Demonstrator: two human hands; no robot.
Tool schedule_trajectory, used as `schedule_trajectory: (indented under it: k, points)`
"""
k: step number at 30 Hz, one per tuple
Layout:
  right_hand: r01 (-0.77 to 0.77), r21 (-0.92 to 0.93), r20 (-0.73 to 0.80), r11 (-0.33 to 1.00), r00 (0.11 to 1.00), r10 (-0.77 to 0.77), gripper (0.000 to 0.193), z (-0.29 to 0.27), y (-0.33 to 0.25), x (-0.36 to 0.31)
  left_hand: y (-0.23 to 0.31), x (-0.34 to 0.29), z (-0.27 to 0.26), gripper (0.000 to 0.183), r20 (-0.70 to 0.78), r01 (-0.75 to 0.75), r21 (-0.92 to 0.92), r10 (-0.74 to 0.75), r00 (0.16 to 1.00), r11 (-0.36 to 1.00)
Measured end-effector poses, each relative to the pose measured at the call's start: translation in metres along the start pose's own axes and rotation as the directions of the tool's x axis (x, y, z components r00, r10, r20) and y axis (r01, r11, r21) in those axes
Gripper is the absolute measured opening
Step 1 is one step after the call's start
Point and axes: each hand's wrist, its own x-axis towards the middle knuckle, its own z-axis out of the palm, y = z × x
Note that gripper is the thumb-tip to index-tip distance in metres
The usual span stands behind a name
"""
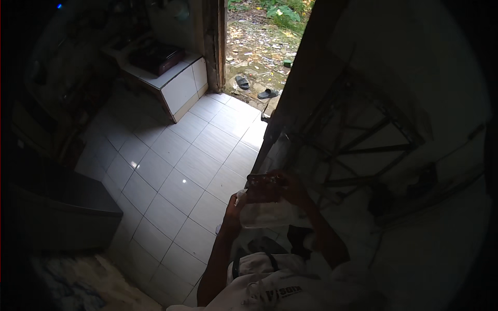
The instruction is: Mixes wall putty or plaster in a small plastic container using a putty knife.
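Observation:
In front of my body I hold up a dark reddish rectangular thing point(263, 191) between both hands; the dim light hides its exact kind. Small pale spots show near its far edge. My left hand point(234, 211) is closed at its left side, with a small white patch point(241, 194) by the fingers. At the right side, my right hand point(290, 191) is closed on it, its fingers dark and hard to separate. A pale, see-through boxy shape point(267, 215) spreads just below the reddish thing, between my wrists; whether the two are joined I cannot tell.
White tiles cover the floor point(176, 181). A tiled ledge point(184, 85) bears a dark case point(158, 58). Beyond the open doorway lie dark sandals point(267, 94). The door point(290, 72) and a dark metal frame point(373, 150) stand right; a dark cabinet point(67, 207) stands left.

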Motion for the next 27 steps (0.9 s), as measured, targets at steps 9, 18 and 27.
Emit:
schedule_trajectory:
  k: [9,18,27]
  points:
    - [0.052,-0.426,0.006,0.903,0.998,-0.055,0.038,-0.041,-0.072,-0.048,0.002,0.0,0.037,0.051,0.142,-0.16,0.068,0.149,0.979,0.985]
    - [-0.044,-0.55,-0.076,0.834,0.997,0.002,0.044,-0.005,-0.122,-0.065,0.052,-0.003,0.039,0.043,0.21,-0.098,0.117,0.071,0.975,0.988]
    - [-0.094,-0.545,-0.09,0.833,0.994,0.053,0.042,0.025,-0.125,-0.081,0.069,0.006,0.018,0.048,0.222,0.034,-0.009,-0.031,0.975,0.999]
